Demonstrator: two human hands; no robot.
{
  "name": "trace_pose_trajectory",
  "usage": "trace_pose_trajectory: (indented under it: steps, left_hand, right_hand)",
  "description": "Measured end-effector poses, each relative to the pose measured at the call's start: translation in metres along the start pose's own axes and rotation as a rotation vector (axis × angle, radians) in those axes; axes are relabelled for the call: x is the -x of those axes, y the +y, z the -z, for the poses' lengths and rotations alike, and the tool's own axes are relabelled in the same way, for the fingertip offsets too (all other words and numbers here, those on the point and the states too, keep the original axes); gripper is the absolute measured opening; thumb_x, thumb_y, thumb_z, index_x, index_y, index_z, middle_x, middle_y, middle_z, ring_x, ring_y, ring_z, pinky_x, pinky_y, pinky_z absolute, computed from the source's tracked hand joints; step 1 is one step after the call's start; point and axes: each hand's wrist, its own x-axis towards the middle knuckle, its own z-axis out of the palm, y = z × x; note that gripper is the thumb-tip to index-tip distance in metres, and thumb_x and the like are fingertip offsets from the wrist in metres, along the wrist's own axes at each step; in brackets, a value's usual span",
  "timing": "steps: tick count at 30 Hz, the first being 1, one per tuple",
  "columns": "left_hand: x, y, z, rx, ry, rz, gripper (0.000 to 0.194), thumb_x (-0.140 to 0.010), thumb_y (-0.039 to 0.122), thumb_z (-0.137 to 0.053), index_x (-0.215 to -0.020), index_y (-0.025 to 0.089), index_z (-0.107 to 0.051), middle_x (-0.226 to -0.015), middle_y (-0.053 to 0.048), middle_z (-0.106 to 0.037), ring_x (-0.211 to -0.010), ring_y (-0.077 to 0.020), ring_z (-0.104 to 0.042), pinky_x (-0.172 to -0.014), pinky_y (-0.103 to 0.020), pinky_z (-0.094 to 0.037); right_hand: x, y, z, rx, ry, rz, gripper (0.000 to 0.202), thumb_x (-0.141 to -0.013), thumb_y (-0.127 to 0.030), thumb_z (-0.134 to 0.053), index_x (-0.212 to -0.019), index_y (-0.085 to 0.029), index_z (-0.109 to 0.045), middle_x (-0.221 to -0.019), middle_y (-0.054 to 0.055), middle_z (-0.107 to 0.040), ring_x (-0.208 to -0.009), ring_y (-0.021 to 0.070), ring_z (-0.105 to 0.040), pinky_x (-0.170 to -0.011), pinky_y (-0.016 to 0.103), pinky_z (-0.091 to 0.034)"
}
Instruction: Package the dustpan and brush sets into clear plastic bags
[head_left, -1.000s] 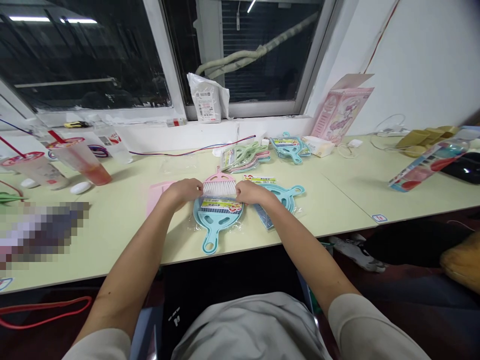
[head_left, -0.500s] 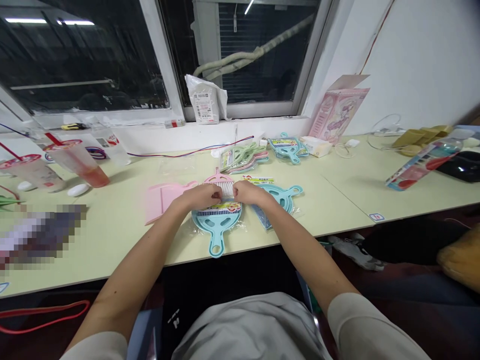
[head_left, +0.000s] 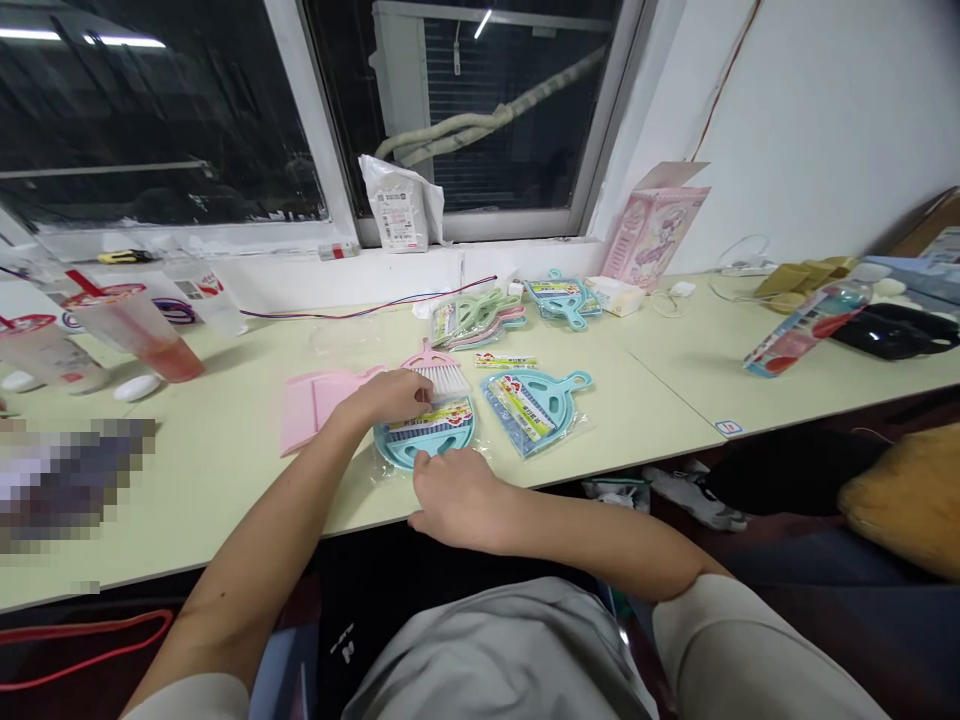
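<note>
L hand (head_left: 390, 397) pinches pink brush (head_left: 439, 372) atop blue dustpan pkg (head_left: 426, 437); R hand (head_left: 457, 497), grip loosely curled, steadies pkg's near edge.

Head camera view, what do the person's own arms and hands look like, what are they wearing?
Both hands, left hand and right hand, are bare: no gloves, rings or watch show. The forearms are uncovered; pale grey sleeves begin near the elbows, matching the grey top.
</note>
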Motion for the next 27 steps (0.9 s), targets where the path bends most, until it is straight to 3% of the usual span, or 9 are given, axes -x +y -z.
trace_pose_trajectory:
  steps: [3, 8, 14, 21, 27]
  left_hand:
    - [0.003, -0.001, 0.005, 0.008, 0.005, 0.013, 0.019, -0.082, 0.042, -0.063, -0.083, 0.026, -0.073, -0.093, -0.004, -0.076, -0.081, -0.0210, -0.064, -0.070, -0.031, -0.039]
    - [0.005, 0.002, 0.006, 0.070, -0.020, 0.014, 0.024, -0.083, 0.044, -0.060, -0.071, 0.024, -0.066, -0.075, -0.005, -0.071, -0.068, -0.0210, -0.061, -0.063, -0.032, -0.038]
    - [0.006, 0.004, 0.004, 0.322, -0.207, 0.062, 0.026, -0.081, 0.046, -0.063, -0.069, 0.023, -0.061, -0.060, -0.003, -0.064, -0.054, -0.0191, -0.059, -0.058, -0.032, -0.044]
    - [0.001, 0.003, 0.003, 0.388, 0.047, 0.048, 0.034, -0.092, 0.051, -0.053, -0.076, 0.022, -0.061, -0.067, -0.002, -0.063, -0.055, -0.0181, -0.061, -0.058, -0.033, -0.047]
    - [-0.004, 0.012, -0.006, 0.481, 0.121, -0.042, 0.028, -0.096, 0.044, -0.050, -0.094, 0.021, -0.066, -0.072, -0.001, -0.067, -0.067, -0.0181, -0.065, -0.069, -0.031, -0.050]
  right_hand:
    - [0.003, 0.007, -0.005, 0.066, 0.028, -0.052, 0.047, -0.088, -0.024, -0.061, -0.130, -0.001, -0.063, -0.104, 0.027, -0.075, -0.100, 0.0360, -0.076, -0.075, 0.041, -0.057]
    - [0.009, 0.023, -0.010, 0.065, 0.110, -0.130, 0.051, -0.097, -0.044, -0.053, -0.127, -0.004, -0.065, -0.104, 0.027, -0.075, -0.097, 0.0375, -0.075, -0.076, 0.044, -0.057]
    - [0.014, 0.033, -0.015, 0.101, 0.103, -0.158, 0.042, -0.089, -0.015, -0.053, -0.128, -0.005, -0.062, -0.100, 0.024, -0.075, -0.095, 0.0336, -0.075, -0.072, 0.037, -0.053]
    - [0.047, 0.083, 0.014, 0.187, 0.123, -0.212, 0.038, -0.094, -0.018, -0.051, -0.132, -0.013, -0.056, -0.119, 0.023, -0.070, -0.103, 0.0355, -0.071, -0.076, 0.038, -0.050]
    - [0.069, 0.147, 0.026, 0.052, 0.186, -0.175, 0.033, -0.099, -0.021, -0.050, -0.131, -0.019, -0.052, -0.122, 0.016, -0.068, -0.108, 0.0299, -0.065, -0.081, 0.034, -0.046]
